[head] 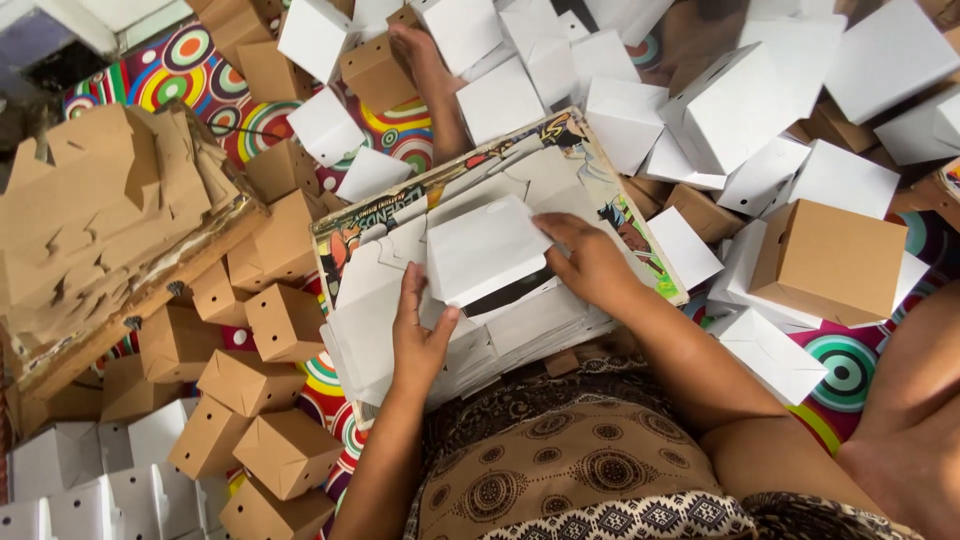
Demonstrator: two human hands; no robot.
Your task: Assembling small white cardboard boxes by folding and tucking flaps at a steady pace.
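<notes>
I sit on a floor mat [200,70] printed with bright rings of red, green and yellow. Folded brown boxes [285,450] and white boxes [740,105] lie heaped around me, and a stack of flat brown cardboard [100,220] rests at my left in soft daylight.
</notes>
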